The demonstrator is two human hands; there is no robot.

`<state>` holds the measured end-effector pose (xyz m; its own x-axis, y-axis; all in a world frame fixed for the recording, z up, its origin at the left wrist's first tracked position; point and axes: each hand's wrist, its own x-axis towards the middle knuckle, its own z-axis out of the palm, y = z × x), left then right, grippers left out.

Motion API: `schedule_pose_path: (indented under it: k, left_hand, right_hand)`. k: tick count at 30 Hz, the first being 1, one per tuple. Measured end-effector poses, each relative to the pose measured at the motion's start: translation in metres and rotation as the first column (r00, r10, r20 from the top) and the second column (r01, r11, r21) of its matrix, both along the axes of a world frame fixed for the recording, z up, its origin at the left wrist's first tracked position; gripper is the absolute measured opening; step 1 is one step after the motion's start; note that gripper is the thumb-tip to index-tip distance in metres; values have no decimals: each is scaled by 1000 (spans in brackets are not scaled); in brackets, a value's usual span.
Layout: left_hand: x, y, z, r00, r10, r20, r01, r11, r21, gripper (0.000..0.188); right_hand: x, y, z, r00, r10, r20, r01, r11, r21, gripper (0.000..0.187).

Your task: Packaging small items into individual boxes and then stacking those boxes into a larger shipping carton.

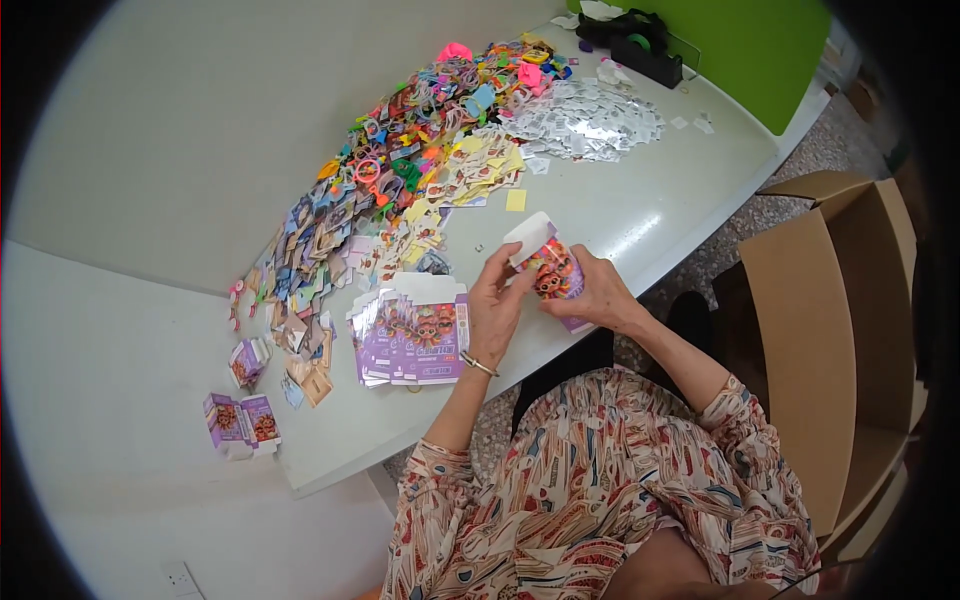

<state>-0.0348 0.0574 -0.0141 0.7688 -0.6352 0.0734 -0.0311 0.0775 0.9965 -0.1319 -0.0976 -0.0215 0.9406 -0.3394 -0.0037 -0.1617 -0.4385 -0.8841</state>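
Observation:
Between my two hands is a small purple printed carton [553, 272] with a white end flap raised at its top. My left hand [494, 298] grips its left side, fingers curled near the flap. My right hand [597, 290] is wrapped round its right side, thumb across the front. The carton is held above the table's near edge; its inside is hidden from me. Just left of my left wrist lies a stack of flat purple cartons [412, 335], overlapping, with white flaps.
A long heap of colourful small toys [400, 150] lines the table's back. Near it are silver packets [590, 118], yellow cards [478, 168] and picture cards [322, 238]. A black tape dispenser [645, 60] stands at the far end. An open cardboard box [800, 350] stands at right.

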Motion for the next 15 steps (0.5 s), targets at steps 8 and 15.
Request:
schedule_pose_path:
  k: [8,15]
  left_hand:
    - [11,10,-10,953,-255,-166,270,960,74,50]
    - [20,-1,0,871,-481,-98,490,845,212,65]
  right_hand:
    - [-7,-12,-10,977,176,116,-211,819,533,49]
    - [-16,-25,-15,966,242,85,-256,879,403,54]
